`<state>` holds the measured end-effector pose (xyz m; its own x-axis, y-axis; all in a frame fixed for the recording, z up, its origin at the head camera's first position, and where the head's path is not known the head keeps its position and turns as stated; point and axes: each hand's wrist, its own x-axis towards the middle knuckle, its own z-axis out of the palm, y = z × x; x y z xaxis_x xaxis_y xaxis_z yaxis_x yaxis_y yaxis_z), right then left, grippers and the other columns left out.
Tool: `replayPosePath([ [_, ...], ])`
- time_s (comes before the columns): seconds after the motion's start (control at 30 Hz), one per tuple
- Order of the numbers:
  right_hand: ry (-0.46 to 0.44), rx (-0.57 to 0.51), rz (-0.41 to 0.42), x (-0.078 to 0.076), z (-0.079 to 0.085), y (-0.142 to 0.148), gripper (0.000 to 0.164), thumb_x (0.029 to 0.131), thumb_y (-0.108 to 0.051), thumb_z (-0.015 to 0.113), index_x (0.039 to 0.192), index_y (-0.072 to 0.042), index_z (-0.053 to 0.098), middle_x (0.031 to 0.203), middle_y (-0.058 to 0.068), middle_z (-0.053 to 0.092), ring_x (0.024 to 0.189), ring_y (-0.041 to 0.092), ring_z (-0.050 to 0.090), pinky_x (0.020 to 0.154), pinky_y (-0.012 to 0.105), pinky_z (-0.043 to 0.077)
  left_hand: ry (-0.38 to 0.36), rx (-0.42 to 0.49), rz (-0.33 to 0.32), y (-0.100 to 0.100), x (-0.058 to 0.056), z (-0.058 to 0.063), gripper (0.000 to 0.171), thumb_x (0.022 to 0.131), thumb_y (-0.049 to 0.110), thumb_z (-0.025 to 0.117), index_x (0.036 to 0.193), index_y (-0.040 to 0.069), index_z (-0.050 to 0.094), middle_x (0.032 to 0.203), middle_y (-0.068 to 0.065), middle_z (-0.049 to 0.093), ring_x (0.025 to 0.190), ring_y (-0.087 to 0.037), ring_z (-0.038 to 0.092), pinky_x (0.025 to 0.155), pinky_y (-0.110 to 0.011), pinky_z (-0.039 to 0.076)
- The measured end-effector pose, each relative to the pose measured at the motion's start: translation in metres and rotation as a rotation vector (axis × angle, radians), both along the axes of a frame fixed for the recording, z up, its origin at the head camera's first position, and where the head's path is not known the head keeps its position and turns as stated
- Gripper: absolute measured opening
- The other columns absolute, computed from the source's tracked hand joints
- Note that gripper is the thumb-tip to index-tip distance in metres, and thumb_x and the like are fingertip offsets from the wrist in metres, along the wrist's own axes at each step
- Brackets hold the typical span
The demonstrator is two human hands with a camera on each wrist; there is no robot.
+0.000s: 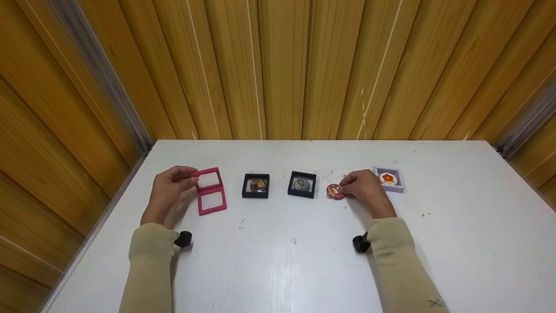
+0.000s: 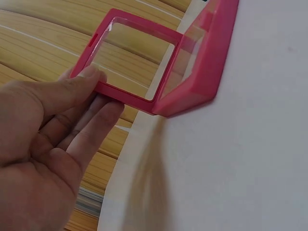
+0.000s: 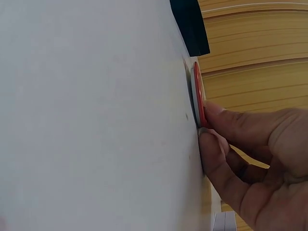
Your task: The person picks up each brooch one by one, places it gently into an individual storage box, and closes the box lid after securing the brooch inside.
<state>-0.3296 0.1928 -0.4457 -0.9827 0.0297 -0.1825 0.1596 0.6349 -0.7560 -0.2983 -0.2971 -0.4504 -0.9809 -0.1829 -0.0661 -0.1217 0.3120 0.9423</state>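
My left hand (image 1: 167,190) pinches one half of a pink hinged display case (image 1: 210,189) between thumb and fingers. The case is unfolded, its two clear windows facing up or tilted; in the left wrist view the pinched half of the case (image 2: 166,91) is raised at an angle while the other half rests on the table. At the right, my right hand (image 1: 365,191) pinches the edge of a red round badge (image 1: 334,191). From the right wrist view, the badge (image 3: 197,94) lies low at the white tabletop, thumb on its face and a finger at its rim.
Between the hands stand two black display cases, one with an orange-brown badge (image 1: 257,186) and one with a green-grey badge (image 1: 301,184). Beyond my right hand sits a pale lilac case (image 1: 394,188) with a flower badge. A wood-patterned wall (image 1: 282,69) backs the white table (image 1: 278,269).
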Motion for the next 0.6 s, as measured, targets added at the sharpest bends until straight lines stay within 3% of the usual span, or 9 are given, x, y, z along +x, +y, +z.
replayPosePath([
  [0.4, -0.04, 0.009, 0.019, 0.002, 0.001, 0.002, 0.015, 0.092, -0.005, 0.083, 0.106, -0.001, 0.08, 0.109, 0.014, 0.071, 0.089, 0.018, 0.063, 0.071, 0.023, 0.051, -0.035, -0.089, -0.143, 0.002, 0.003, 0.008, 0.038, 0.099, 0.019, 0.079, 0.134, 0.01, 0.069, 0.131, -0.011, 0.07, 0.117, -0.028, 0.065, 0.11, -0.041, 0.049],
  [0.6, -0.001, -0.033, 0.042, 0.005, 0.002, 0.0, 0.015, 0.09, -0.001, 0.083, 0.103, 0.004, 0.078, 0.1, 0.012, 0.072, 0.082, 0.014, 0.065, 0.068, 0.021, 0.053, -0.022, -0.108, -0.198, 0.007, 0.002, 0.011, 0.033, 0.099, 0.015, 0.078, 0.131, 0.008, 0.071, 0.126, -0.012, 0.072, 0.115, -0.028, 0.065, 0.111, -0.044, 0.048],
])
